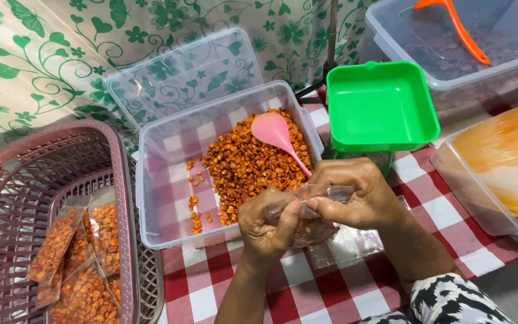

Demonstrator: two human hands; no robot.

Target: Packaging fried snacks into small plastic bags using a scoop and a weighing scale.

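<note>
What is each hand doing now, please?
Left hand: closed, pinching the small plastic bag.
Right hand: closed, pinching the same bag's top edge.

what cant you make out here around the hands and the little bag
- Head view: small clear bag mostly covered by left hand and right hand; its fill and seal are hidden.
- Scale face hidden behind the right hand and green tray.
- Top-right tub contents blurred through plastic, cut by the edge.

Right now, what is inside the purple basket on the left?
The purple basket holds several small clear bags filled with orange snack pieces, stacked over each other. Anything under them is covered.
</note>
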